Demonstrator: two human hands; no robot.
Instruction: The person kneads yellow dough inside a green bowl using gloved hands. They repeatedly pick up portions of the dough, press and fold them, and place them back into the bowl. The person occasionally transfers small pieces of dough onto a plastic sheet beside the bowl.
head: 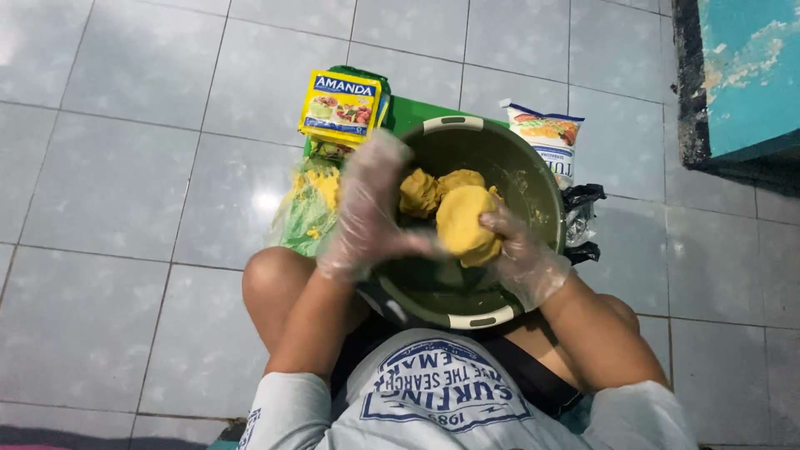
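Note:
A dark green bowl with white rim handles sits between my knees on the tiled floor. Inside it lie lumps of yellow dough. My right hand, in a clear plastic glove, cups a large round ball of yellow dough over the bowl. My left hand, also gloved, has its fingers spread and presses its thumb side against that ball from the left.
A yellow and blue packet lies on a green board behind the bowl. A crumpled plastic wrapper with yellow residue lies left of the bowl. A white snack-style bag and black plastic lie to the right. A teal painted wall stands at the far right.

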